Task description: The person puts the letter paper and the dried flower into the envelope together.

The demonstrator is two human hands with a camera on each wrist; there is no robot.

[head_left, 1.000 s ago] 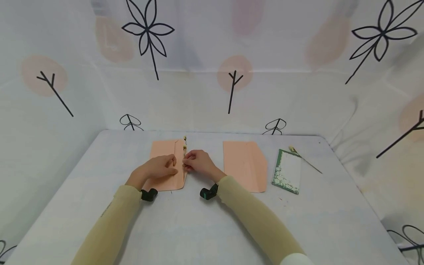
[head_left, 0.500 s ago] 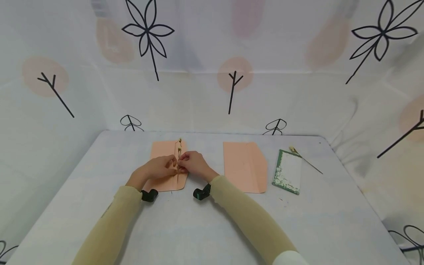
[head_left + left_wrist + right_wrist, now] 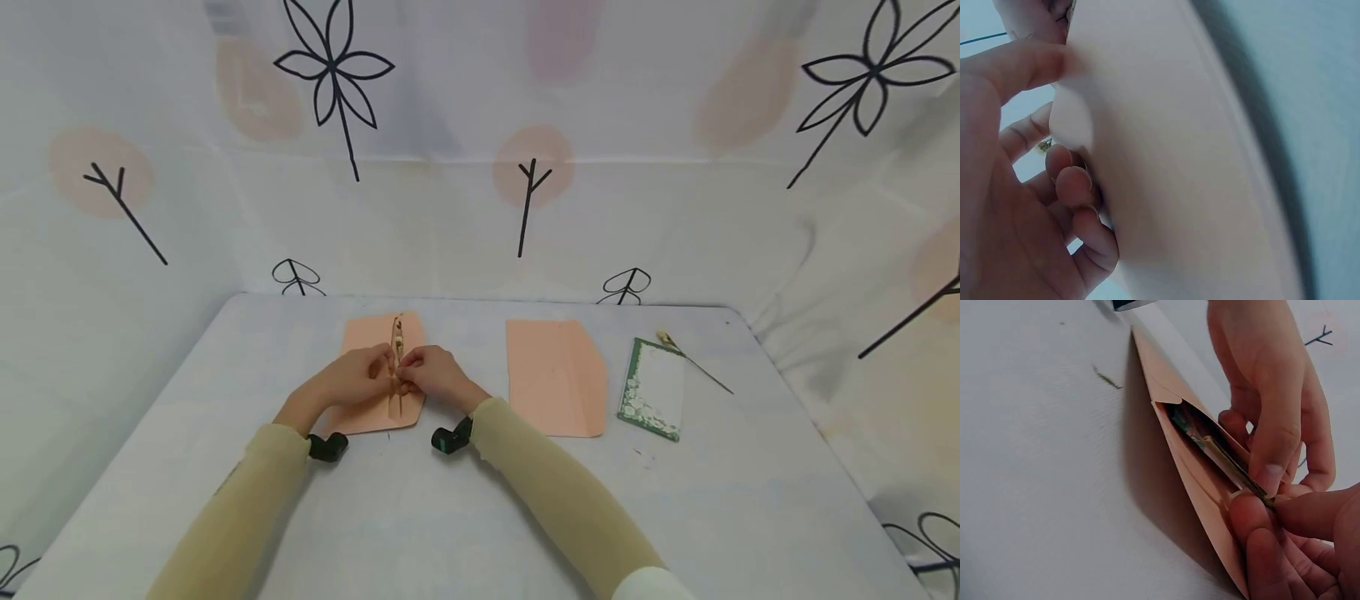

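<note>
A peach envelope (image 3: 363, 333) lies at the left of the table, its side opening gaping. My left hand (image 3: 347, 379) grips the edge of that opening; in the left wrist view the thumb and fingertips meet the paper (image 3: 1160, 156). With thumb and fingers, my right hand (image 3: 438, 373) pinches the thin stem of a dried flower (image 3: 398, 337) at the gap. Seen from the right wrist, the stem (image 3: 1229, 462) runs along the mouth, and something with green and pale print (image 3: 1182, 419) shows inside. Fingers hide the middle of the stem.
Right of the hands lies a second peach envelope (image 3: 547, 375) with its flap spread. Beyond it is a card with a green floral border (image 3: 652, 390), and another dried flower (image 3: 697, 367) touches its upper corner. Small plant bits (image 3: 1107, 376) lie on the white table.
My right hand has moved left with the dried flower, from the envelope's right edge to its opening. The opening has widened, and the left hand has shifted slightly left.
</note>
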